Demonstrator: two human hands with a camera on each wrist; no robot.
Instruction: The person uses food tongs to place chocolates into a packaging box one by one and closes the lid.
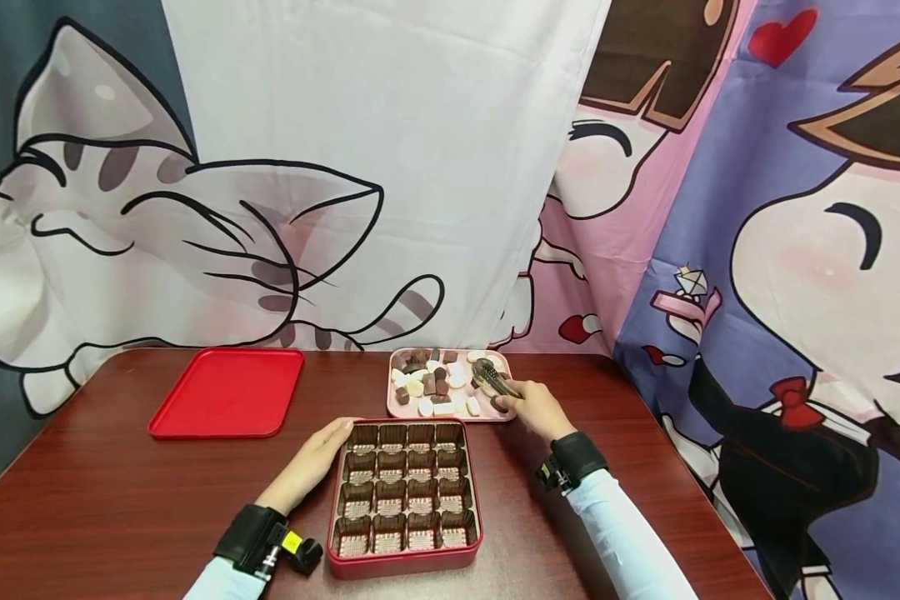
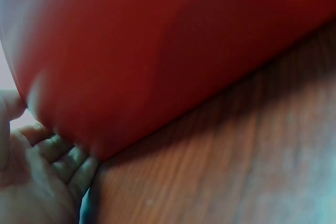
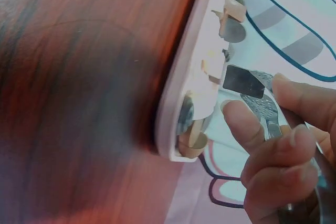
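Note:
My right hand grips metal tongs with pierced, spoon-like ends over a pale pink tray of chocolates. In the right wrist view, a dark brown chocolate piece shows at the ends of the tongs, above the tray's contents. A red box with a gold insert of square compartments stands before me. My left hand rests on its left side near the far corner, fingertips against the wall in the left wrist view. No chocolate shows in the compartments.
A flat red tray or lid lies at the back left of the brown wooden table. Behind the table hangs a printed cloth with cartoon figures. The chocolate tray sits just beyond the box's far edge.

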